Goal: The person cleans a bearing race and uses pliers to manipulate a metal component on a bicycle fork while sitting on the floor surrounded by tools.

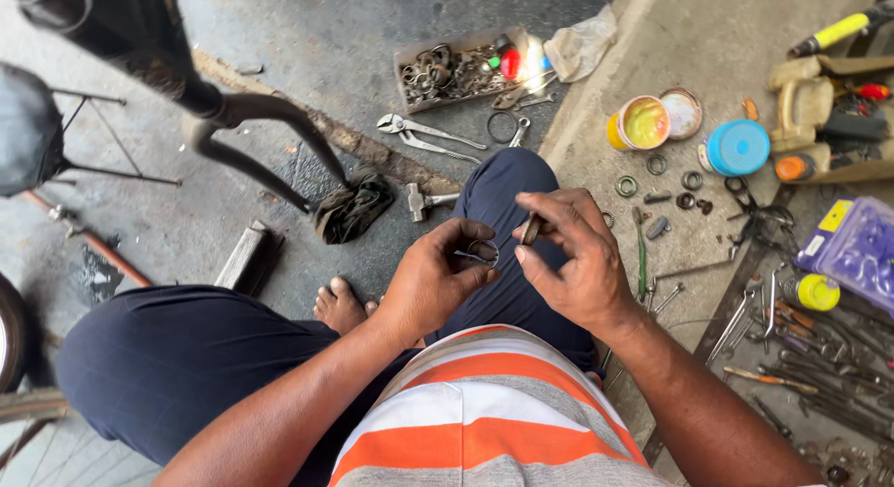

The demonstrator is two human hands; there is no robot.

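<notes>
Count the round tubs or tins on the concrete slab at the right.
3: an open yellow tin, its round lid lying beside it, not counted; a blue-lidded tub to its right; a small yellow-capped container lower down. More may hide among the tools.

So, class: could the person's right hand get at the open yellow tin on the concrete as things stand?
Probably yes: the open yellow tin lies ahead of the right hand with nothing between, though that hand holds a small tool and would need freeing.

A purple plastic pack (859,250) with a yellow label (835,215) lies at the right. Far off, a cardboard box (466,70) holds metal parts.
</notes>
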